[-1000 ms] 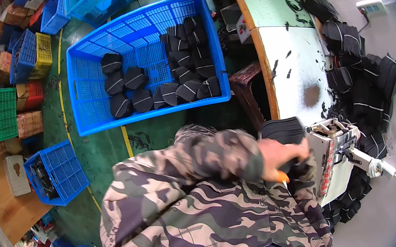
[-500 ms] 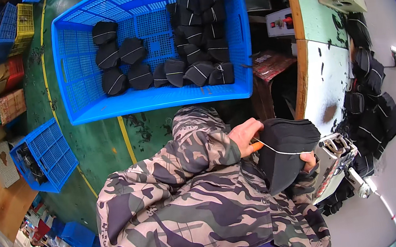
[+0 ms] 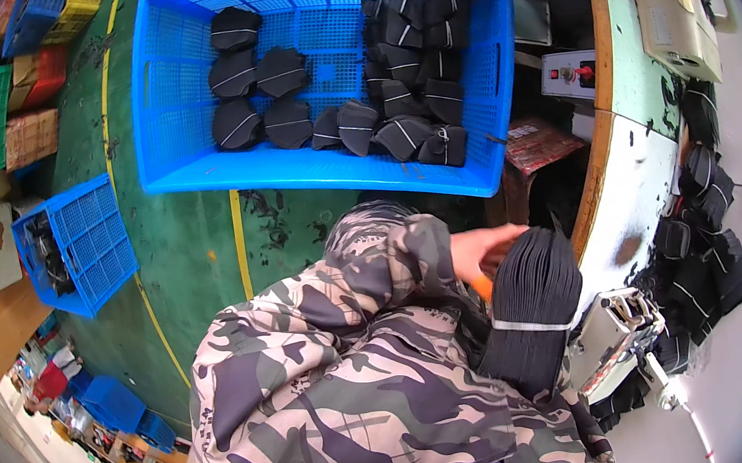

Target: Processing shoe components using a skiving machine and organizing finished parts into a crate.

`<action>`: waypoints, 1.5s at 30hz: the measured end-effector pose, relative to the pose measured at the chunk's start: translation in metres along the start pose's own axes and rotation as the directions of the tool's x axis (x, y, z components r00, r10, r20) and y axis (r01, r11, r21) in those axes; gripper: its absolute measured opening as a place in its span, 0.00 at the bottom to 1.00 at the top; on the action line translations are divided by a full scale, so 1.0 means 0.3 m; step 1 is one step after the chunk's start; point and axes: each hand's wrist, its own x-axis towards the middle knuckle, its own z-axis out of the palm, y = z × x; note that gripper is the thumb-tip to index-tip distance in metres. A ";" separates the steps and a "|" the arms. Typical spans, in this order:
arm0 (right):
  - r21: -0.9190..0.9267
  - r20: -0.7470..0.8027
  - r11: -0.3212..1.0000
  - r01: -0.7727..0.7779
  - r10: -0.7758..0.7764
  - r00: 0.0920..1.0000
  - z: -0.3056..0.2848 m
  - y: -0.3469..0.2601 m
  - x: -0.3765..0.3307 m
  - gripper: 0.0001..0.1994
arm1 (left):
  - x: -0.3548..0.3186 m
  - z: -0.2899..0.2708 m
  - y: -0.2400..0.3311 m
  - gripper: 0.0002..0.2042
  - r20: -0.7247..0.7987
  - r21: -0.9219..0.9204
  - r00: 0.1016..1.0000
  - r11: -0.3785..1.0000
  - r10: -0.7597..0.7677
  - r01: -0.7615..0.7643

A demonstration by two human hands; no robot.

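A thick bundle of black fabric pieces [image 3: 534, 275] stands on end in front of me, its stacked edges facing up. Around its middle runs a white band [image 3: 532, 326]. My left hand [image 3: 484, 250], slightly blurred, has its fingers curled against the bundle's upper left side. Something orange [image 3: 482, 288] shows at those fingers; I cannot tell what it is. My right hand is hidden behind the bundle. Several similar banded black bundles [image 3: 281, 72] lie in a large blue plastic crate [image 3: 317, 179] beyond my hands.
To the right is a worktable [image 3: 631, 178] with a wooden edge, dark scraps and a beige machine [image 3: 673, 0]. A white machine [image 3: 616, 330] sits close by the bundle. More black bundles [image 3: 697, 287] line the table's far side. A smaller blue crate [image 3: 96, 244] stands left.
The bundle has turned so its layered edges face up, with the band across its front. My left hand has shifted to its upper side. My right hand has gone out of sight.
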 end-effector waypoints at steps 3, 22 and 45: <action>-0.030 0.052 1.000 -0.003 0.005 0.999 -0.026 -0.008 -0.007 0.36 | -0.101 0.001 0.068 0.38 -0.218 -0.280 0.912 0.918 -0.347 0.283; -0.363 0.604 0.921 0.141 0.117 0.789 -0.174 0.100 0.134 0.38 | -0.278 0.430 -0.049 0.28 -0.824 0.309 0.564 0.874 0.049 0.376; -0.651 0.531 0.394 0.649 0.847 0.020 0.594 0.463 0.451 0.44 | -0.617 0.086 -0.018 0.42 -0.655 0.297 0.748 0.873 -0.109 0.387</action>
